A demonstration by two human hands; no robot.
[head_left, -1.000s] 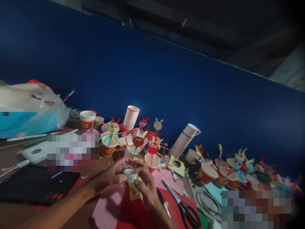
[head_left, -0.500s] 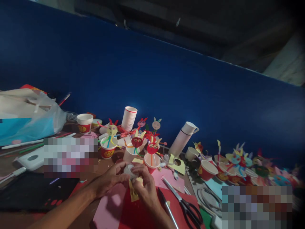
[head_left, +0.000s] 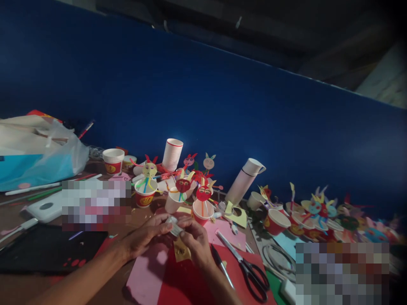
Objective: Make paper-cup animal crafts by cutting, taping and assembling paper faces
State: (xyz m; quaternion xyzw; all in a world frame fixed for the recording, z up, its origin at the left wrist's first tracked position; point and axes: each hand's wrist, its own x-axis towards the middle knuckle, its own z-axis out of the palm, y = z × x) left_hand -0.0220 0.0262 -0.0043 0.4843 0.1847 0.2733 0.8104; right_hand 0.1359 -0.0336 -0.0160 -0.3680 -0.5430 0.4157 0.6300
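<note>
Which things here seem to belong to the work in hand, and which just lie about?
Likely part of it: clear roll, perhaps tape, between left hand and right hand; yellow paper piece below; maybe scissors nearby.

Apparently lying about: flask; plastic bag; white device.

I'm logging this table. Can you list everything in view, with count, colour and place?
Roll: 1, translucent, front centre
Marked paper: 1, yellow, below the roll
Scissors: 1, black handles, on red paper
Pen: 1, black and silver, left of scissors
Paper sheets: several, red, pink, yellow, front centre to right
Flask: 1, pale pink and white, back, right of centre
Cup stacks: 2, mostly white, back left and centre
Figure cups: many, mostly red and white, centre and right
Bag: 1, translucent, far left
Rods: several, white, green, red, left
Panel: 1, black, front left
Device: 1, white, behind the panel
Partition: 1, blue, behind
Left grip: 1, bare, on roll
Right grip: 1, bare, on roll
</note>
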